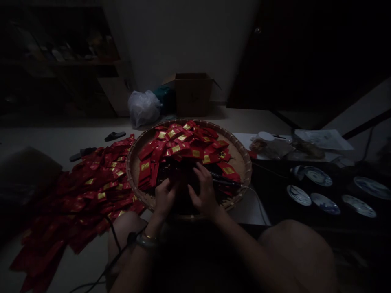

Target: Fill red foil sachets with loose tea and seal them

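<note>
A wide round woven bamboo tray [246,162] stands before my knees. It bears a heap of small red packets [180,142] with gold labels, and dark loose bits [169,166] lie in front of them. Over the tray's near part, my left hand [164,198] has bent fingers; what they hold, if anything, is lost in the dark. Facing it, my right hand [205,193] has its fingers apart and appears to hold nothing. Just right of that hand, a black corded tool with long slim arms [226,182] rests across the tray.
More red packets [100,191] spread over the floor at left, near dark slippers [115,136]. Blue-and-white dishes [325,203] sit on a dark surface at right, with clear bags [275,148] behind. A cardboard box [194,95] and white plastic bag [143,106] stand beyond the tray.
</note>
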`<control>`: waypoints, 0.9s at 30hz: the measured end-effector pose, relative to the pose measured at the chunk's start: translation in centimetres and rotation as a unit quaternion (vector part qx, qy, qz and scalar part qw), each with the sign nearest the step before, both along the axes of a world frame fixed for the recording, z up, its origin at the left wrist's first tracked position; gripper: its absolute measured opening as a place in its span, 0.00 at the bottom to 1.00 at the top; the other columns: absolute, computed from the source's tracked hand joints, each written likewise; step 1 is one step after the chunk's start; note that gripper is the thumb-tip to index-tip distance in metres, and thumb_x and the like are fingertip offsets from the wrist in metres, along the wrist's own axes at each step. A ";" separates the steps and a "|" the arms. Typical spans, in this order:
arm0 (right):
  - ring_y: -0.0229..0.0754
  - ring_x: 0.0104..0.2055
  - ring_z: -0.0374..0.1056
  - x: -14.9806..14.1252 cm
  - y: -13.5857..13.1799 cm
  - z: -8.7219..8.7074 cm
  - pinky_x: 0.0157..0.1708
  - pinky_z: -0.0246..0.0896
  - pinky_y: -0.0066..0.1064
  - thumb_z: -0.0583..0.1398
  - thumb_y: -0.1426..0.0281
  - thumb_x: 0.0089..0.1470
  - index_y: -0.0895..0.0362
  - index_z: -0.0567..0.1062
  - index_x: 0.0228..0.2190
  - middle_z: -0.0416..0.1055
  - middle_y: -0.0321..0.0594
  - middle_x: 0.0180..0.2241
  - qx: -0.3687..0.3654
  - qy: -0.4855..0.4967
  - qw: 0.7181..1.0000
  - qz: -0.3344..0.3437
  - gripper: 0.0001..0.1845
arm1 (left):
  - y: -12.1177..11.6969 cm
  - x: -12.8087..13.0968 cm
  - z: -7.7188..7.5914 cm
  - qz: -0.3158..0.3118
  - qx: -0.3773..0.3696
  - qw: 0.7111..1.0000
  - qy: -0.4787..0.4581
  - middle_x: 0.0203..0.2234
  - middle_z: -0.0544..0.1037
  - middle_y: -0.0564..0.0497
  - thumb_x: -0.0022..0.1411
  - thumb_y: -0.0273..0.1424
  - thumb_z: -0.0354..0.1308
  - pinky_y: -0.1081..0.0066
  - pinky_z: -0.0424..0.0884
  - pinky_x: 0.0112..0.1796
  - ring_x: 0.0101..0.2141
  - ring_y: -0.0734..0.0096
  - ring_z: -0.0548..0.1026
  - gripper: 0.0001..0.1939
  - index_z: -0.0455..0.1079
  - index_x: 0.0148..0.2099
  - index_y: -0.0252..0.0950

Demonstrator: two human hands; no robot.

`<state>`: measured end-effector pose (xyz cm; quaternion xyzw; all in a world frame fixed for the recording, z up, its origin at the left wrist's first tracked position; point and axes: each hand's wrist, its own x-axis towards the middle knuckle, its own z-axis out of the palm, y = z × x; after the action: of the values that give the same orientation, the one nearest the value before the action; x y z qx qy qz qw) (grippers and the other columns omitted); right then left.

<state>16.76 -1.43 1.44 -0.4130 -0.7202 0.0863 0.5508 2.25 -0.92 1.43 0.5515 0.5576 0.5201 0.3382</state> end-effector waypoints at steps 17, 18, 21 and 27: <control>0.44 0.55 0.64 0.0 3.1 -0.9 0.52 0.67 0.39 0.51 0.77 0.61 0.53 0.59 0.60 0.70 0.48 0.50 0.122 -0.096 0.987 0.036 0.27 | -0.6 1.2 0.3 -0.025 0.027 0.999 0.018 0.21 0.69 0.55 0.56 0.35 0.52 0.77 0.63 0.28 0.25 0.75 0.66 0.11 0.71 0.29 0.33; 0.45 0.53 0.66 -0.1 3.0 -0.7 0.50 0.68 0.39 0.52 0.76 0.60 0.53 0.59 0.60 0.70 0.48 0.47 0.110 -0.090 0.990 0.023 0.27 | -0.6 1.2 0.3 -0.023 0.032 0.999 0.016 0.22 0.69 0.55 0.56 0.35 0.52 0.77 0.63 0.29 0.25 0.75 0.66 0.11 0.71 0.29 0.33; 0.46 0.46 0.68 -0.2 2.7 -0.3 0.44 0.70 0.40 0.53 0.75 0.60 0.53 0.58 0.60 0.71 0.47 0.41 0.091 -0.086 0.992 -0.016 0.27 | -0.5 1.2 0.1 -0.012 0.038 0.999 0.009 0.20 0.68 0.56 0.55 0.34 0.53 0.77 0.62 0.27 0.24 0.76 0.65 0.11 0.71 0.28 0.33; 0.46 0.51 0.65 -0.2 2.7 -0.8 0.48 0.67 0.40 0.53 0.78 0.59 0.52 0.51 0.63 0.69 0.49 0.47 0.130 -0.095 0.987 -0.005 0.33 | -0.5 1.3 -0.1 -0.015 0.011 0.999 -0.026 0.20 0.68 0.56 0.54 0.35 0.54 0.78 0.62 0.27 0.24 0.77 0.65 0.11 0.72 0.28 0.32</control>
<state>16.58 1.22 0.63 -0.3480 -0.7721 -0.0503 0.5294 3.54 -1.42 1.30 0.5502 0.5345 0.5352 0.3539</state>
